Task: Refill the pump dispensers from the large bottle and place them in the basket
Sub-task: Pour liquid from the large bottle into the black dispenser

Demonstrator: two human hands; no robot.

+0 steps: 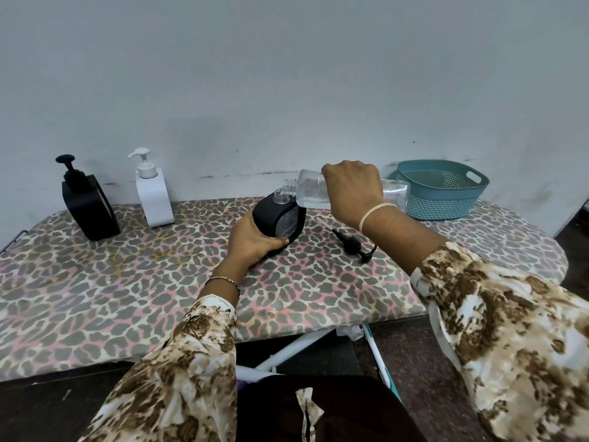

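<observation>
Refilling is under way on a leopard-print board point(127, 282). At ten o'clock a black pump dispenser point(86, 205) and, just to its right, a white pump dispenser point(153, 196) stand against the wall with their pumps on; I cannot tell whether either has been filled. At the centre my left hand point(251, 242) grips the base of a second black dispenser point(280, 218), tilting it so its open clear neck points toward one o'clock. Just above that neck, at its one o'clock, hangs the mouth of the large clear bottle point(309, 188). My right hand point(350, 186) grips the bottle round the middle and holds it nearly level, with liquid pooled along its lower side; whether any is running across is too fine to see. The removed pump point(349, 240) lies on the board at five o'clock of the tilted dispenser, beneath my right wrist. At two o'clock the teal basket point(446, 202) sits by the wall, with nothing visible inside it. My reading is that this is the only pour I can vouch for, with the pump to be screwed back on and all three dispensers yet to reach the basket.
</observation>
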